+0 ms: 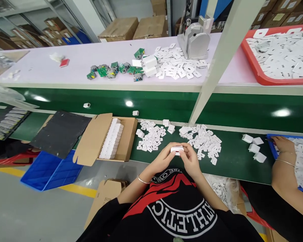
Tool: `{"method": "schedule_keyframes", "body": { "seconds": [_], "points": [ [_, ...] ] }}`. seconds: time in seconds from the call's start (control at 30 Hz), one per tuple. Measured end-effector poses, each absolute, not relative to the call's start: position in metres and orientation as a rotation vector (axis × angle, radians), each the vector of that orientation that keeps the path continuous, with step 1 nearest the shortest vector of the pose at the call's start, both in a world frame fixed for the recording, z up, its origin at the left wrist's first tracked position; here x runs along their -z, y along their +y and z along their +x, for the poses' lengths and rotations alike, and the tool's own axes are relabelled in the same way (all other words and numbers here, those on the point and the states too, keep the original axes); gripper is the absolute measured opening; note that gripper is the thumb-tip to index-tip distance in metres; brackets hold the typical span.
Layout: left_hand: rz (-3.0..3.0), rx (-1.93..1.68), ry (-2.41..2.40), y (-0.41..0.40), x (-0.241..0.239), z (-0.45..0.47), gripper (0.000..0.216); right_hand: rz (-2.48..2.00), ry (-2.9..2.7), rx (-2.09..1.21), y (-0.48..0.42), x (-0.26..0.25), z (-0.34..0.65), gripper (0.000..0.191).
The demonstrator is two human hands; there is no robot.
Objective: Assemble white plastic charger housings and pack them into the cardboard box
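A small white charger housing [177, 150] is held between my two hands, close to my chest at the bench's front edge. My left hand [166, 156] grips its left end, thumb in front. On the other end, my right hand [190, 158] has its thumb and fingers closed. A dark slot shows on the side facing me. Beyond my hands lie two heaps of flat white plates, a left heap [153, 137] and a right heap [207, 141]. A few white housings [171, 128] stand between the heaps.
Left of me is an open cardboard box [127, 141] with rows of white housings. A slanted post [217, 74] rises from the bench. On the shelf are green circuit boards [103, 70] and a red tray [257, 79]. At right, a co-worker's arm [284, 168] reaches into a blue tray [272, 148].
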State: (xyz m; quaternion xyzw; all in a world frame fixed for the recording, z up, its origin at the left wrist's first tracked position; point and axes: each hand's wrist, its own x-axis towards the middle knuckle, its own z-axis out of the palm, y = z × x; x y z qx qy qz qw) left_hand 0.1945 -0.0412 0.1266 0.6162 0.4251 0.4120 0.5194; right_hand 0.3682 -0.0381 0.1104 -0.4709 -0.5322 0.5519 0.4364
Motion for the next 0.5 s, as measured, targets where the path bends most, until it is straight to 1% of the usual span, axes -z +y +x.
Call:
{"method": "schedule_keyframes", "body": {
  "seconds": [0.1,0.23,0.37,0.5],
  "points": [
    [1.505,-1.042,0.99,-0.044,-0.126,0.193,0.046,-1.152,-1.335,-1.366,-0.041,-0.116,0.366,0.033],
    [1.531,-1.107,1.026,-0.046,-0.124,0.195,0.047,-1.133,-1.348,-1.363,-0.043,-0.123,0.362,0.031],
    [1.55,-1.091,1.063,-0.048,-0.121,0.191,0.051,-1.152,-1.308,-1.34,-0.046,-0.121,0.354,0.031],
    [1.576,-1.059,1.033,-0.05,-0.124,0.178,0.05,-1.17,-1.305,-1.272,-0.052,-0.119,0.341,0.032]
  ]
}}
